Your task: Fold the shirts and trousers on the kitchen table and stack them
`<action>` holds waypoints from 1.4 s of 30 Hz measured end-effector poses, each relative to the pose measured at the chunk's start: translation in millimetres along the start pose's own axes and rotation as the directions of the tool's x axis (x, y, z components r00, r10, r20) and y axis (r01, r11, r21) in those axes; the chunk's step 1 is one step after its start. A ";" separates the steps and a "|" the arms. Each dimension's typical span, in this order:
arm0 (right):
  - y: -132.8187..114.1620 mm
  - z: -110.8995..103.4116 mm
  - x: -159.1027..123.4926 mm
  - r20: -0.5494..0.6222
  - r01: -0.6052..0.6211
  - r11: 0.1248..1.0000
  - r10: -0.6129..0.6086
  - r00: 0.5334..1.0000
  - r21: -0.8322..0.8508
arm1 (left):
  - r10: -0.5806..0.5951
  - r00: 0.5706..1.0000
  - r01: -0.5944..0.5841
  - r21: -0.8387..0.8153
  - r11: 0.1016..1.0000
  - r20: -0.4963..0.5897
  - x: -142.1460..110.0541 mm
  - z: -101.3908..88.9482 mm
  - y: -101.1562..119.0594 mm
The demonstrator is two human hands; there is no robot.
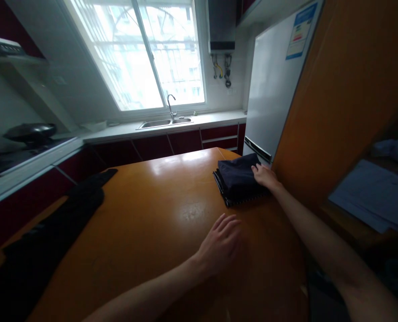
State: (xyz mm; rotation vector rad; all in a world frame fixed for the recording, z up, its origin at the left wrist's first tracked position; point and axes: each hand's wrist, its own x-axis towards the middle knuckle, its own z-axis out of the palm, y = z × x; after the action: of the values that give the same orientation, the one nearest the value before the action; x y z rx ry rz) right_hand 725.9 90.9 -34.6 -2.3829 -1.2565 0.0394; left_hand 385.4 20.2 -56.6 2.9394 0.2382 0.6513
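On the right of the wooden table lies a small stack of folded dark clothes (pixel 238 176). A navy garment is on top, and a black one with a light dotted edge shows beneath it. My right hand (pixel 265 175) is at the stack's right side, its fingers closed on the folded navy garment; some fingertips are hidden. Nearer to me, my left hand (pixel 220 241) hovers over or rests on the table with nothing in it, fingers apart and slightly bent. A black garment (pixel 61 223) is spread along the table's left edge.
The wooden table (pixel 145 223) has a rounded edge. Behind it are a counter with a sink (pixel 165 123) and a window. A pan (pixel 31 133) sits on the stove at left. A white fridge (pixel 272 85) and pale folded cloth (pixel 376 197) on a shelf are at right.
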 end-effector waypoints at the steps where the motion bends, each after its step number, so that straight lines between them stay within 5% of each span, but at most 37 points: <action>1: 4.3 -1.7 -7.5 0.024 -0.049 0.999 0.049 0.999 0.002 | -0.030 1.000 0.030 -0.021 0.999 -0.002 -13.3 -4.5 -2.5; 5: -6.5 -18.9 -39.3 -0.074 -0.134 0.991 0.135 0.988 0.008 | -0.195 0.979 0.190 -0.075 0.979 -0.057 -56.0 -23.0 -26.5; 9: -72.8 -16.4 -102.0 -0.283 0.112 0.991 -0.087 0.955 0.073 | -0.380 0.917 0.376 -0.057 0.925 -0.117 -95.4 -38.3 -57.8; 12: -137.1 14.8 -167.6 -0.096 0.365 0.903 -0.352 0.931 0.226 | -0.491 0.864 0.496 0.015 0.868 -0.106 -126.8 -44.5 -76.1; 14: -174.3 41.4 -210.1 0.044 0.450 0.841 -0.483 0.874 0.301 | -0.567 0.821 0.571 0.085 0.817 -0.068 -147.5 -46.9 -83.7; 20: -242.4 94.9 -289.9 0.279 0.501 0.812 -0.576 0.768 0.298 | -0.689 0.723 0.661 0.231 0.714 0.060 -194.6 -57.3 -89.4; 27: -269.6 115.0 -311.6 0.271 0.574 0.796 -0.606 0.748 0.194 | -0.670 0.741 0.647 0.237 0.725 0.028 -205.6 -62.2 -84.0; 42: -249.3 142.4 -291.9 0.232 0.639 0.766 -0.635 0.737 0.068 | -0.662 0.749 0.651 0.162 0.741 0.018 -202.0 -62.9 -71.2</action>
State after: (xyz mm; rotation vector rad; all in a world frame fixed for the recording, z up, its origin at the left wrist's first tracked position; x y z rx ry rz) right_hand 328.6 34.4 -116.0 -1.8631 -2.1434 0.1110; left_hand 168.7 59.1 -93.4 2.6881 1.2952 0.4152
